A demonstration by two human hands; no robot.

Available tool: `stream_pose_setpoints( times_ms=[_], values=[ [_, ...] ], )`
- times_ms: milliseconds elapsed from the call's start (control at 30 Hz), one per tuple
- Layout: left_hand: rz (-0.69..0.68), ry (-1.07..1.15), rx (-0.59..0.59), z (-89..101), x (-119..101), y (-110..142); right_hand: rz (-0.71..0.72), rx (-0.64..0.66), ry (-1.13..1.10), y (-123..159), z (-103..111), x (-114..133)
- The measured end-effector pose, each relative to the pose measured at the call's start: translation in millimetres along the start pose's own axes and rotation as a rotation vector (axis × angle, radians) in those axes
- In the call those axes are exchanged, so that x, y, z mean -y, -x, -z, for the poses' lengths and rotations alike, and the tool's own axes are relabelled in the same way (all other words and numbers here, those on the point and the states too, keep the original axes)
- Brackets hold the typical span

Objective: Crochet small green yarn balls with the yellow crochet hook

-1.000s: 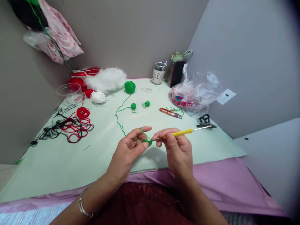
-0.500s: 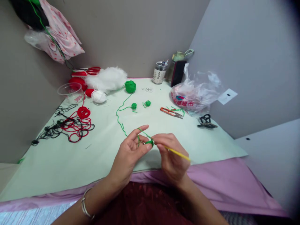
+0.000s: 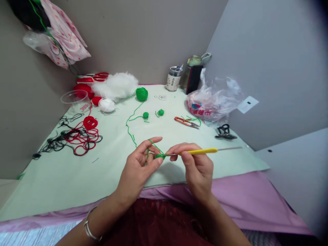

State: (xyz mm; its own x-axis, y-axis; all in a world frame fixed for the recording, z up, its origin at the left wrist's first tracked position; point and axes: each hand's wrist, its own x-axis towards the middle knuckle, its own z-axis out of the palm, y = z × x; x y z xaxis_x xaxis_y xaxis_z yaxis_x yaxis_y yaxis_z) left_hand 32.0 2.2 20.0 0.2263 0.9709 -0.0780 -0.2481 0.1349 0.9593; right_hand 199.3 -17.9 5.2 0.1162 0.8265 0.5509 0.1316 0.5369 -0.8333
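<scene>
Between the thumb and fingers of my left hand [image 3: 140, 164] is a small green crochet piece [image 3: 160, 156]. Green yarn [image 3: 156, 146] loops over its raised index finger and runs down to the piece. My right hand [image 3: 197, 167] grips a crochet hook [image 3: 202, 151] by its yellow handle, the metal tip pointing left and touching the piece. A strand trails back from my left hand to a green yarn ball [image 3: 141, 94]. Beyond the hands lie two small green crocheted balls [image 3: 160, 112], [image 3: 146, 115] with loose tails.
Orange thread snips [image 3: 186, 122], a black claw clip [image 3: 225, 132] and a plastic bag [image 3: 212, 102] occupy the right side. Tangled red and black cord [image 3: 82, 136] spreads at left. Behind are white stuffing [image 3: 116, 85], a clear tub [image 3: 74, 99], a pen jar [image 3: 174, 79] and a phone [image 3: 194, 79].
The hook has swung from slanting down-right to nearly level, and its far metal end now shows. My right hand has shifted slightly right, with its tip at the green piece.
</scene>
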Motion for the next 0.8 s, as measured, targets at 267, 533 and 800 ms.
stream_pose_setpoints(
  times_ms=[267, 533, 800],
  values=[
    [0.038, 0.093, -0.023, -5.4, 2, 2, 0.520, 0.052, 0.624, 9, -5, -4],
    [0.189, 0.343, 0.098, 4.2, -5, -7, 0.077, -0.116, -0.022, 1, -7, -1],
    [0.090, 0.277, 0.062, -5.0, 4, -2, 0.298, -0.029, 0.329, 10, -11, -6]
  ],
)
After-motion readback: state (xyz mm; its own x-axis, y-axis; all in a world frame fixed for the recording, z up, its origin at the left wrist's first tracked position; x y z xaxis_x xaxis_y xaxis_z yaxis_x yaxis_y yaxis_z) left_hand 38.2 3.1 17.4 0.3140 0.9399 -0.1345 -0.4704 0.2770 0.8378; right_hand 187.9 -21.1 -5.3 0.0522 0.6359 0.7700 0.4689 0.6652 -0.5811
